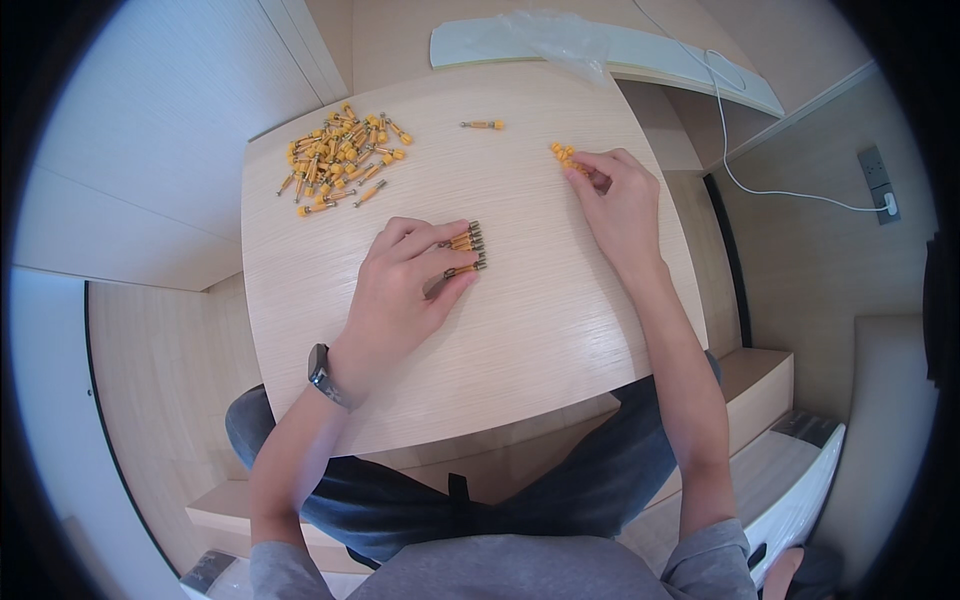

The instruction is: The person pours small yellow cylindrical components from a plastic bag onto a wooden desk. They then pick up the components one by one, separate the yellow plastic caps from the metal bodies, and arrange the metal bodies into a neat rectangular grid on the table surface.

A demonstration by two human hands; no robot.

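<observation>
Pale wood-grain bench (pixel 520 330) with rounded edges, seen from above, fills the middle of the frame in a small room with light panelled walls. Just left of centre, the left hand (pixel 400 275) has its grip closed around a short row of screws (pixel 466 242), thumb on the near side and fingers on the far side. Their metal ends point right, beyond the fingertips; the fingers cover part of the row. Right of centre and higher, the right hand (pixel 625 205) has its grip pinched on a small cluster of yellow caps (pixel 563 155), which pokes out past the fingertips; whether shafts are hidden behind the fingers, I cannot tell. At upper left lies a jumbled pile of yellow-capped screws (pixel 340 155). One loose screw (pixel 483 125) lies at upper centre, between pile and caps. Behind the bench, a clear plastic bag (pixel 560 40) rests on a white board (pixel 475 45). A white cable (pixel 725 150) runs to a wall socket (pixel 880 180) at right.
</observation>
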